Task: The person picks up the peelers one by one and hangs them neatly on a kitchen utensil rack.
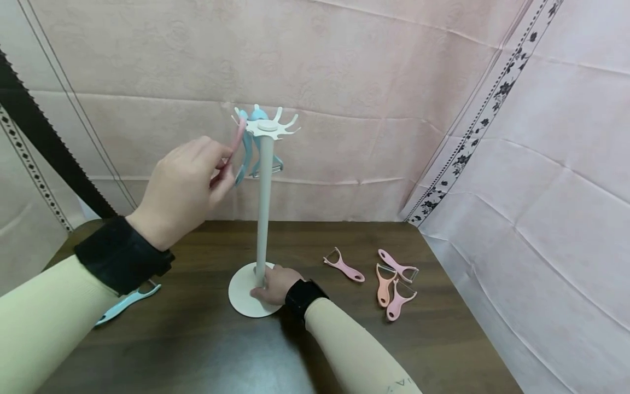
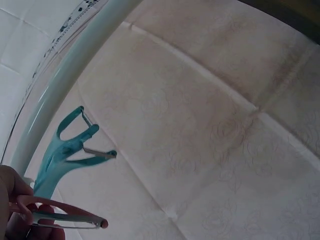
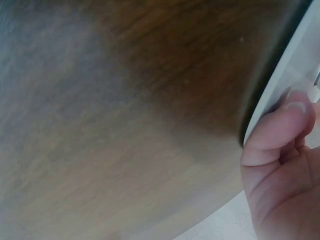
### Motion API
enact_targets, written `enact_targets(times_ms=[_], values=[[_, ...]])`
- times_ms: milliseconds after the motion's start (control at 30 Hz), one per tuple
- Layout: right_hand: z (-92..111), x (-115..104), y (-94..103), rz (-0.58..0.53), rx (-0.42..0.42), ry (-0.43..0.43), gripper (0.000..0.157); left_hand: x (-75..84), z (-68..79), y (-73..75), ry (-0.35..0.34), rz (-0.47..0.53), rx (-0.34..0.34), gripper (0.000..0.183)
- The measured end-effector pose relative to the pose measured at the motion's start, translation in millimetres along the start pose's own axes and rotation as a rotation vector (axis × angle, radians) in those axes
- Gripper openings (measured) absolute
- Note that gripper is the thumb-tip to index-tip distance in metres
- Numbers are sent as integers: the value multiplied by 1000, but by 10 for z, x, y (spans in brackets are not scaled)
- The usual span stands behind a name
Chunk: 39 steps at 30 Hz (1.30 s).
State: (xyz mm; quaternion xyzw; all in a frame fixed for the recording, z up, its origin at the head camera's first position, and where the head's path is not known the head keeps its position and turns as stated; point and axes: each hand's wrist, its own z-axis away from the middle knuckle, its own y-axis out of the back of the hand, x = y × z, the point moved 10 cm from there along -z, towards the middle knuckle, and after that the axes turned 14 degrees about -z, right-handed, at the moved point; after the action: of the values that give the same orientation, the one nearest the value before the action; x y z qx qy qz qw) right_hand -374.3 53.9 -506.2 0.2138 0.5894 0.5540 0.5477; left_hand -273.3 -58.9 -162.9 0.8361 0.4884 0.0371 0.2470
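My left hand [image 1: 189, 172] pinches a pink peeler [image 1: 239, 134] by its lower part. The end of its handle is up at the hooks of a white rack stand [image 1: 264, 208]. In the left wrist view, the blade end of this pink peeler [image 2: 75, 210] sticks out past my fingers. Two blue peelers [image 1: 256, 143] hang from hooks just beside it, blades down. Low on the stand, my right hand [image 1: 279, 284] grips the foot of the pole, its thumb over the round base [image 1: 243, 295]. The right wrist view shows the thumb [image 3: 282, 125] at the base's rim.
On the right of the brown table [image 1: 197, 350] lie a lone pink peeler [image 1: 346, 268] and a cluster of two pink peelers [image 1: 397, 306] and an orange peeler [image 1: 384, 290]. A light blue peeler [image 1: 125, 305] lies at the left, partly behind my left forearm. Cloth [image 1: 344, 82] hangs behind.
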Motion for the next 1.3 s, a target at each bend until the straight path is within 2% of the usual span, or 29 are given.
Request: enact_targets(times_ms=[233, 533, 667, 833, 967, 1167, 1300], values=[[31, -13, 21, -26, -24, 29, 60, 15, 19, -47, 42, 14, 12, 10], [-15, 95, -38, -48, -25, 9, 60, 40, 24, -65, 45, 16, 33, 11], [-4, 93, -44, -30, -30, 3, 61, 22, 33, -68, 49, 28, 7, 11], [21, 70, -26, -34, -33, -4, 61, 15, 73, -93, 38, 48, -58, 20], [55, 40, -7, -37, -35, -9, 59, 16, 149, -126, 29, 73, -92, 26], [106, 29, -25, -51, -53, -19, 58, 6, 339, -107, 1, 121, -48, 39], [104, 34, -12, -33, -33, -10, 58, -39, 493, -135, -1, 113, -85, 45]])
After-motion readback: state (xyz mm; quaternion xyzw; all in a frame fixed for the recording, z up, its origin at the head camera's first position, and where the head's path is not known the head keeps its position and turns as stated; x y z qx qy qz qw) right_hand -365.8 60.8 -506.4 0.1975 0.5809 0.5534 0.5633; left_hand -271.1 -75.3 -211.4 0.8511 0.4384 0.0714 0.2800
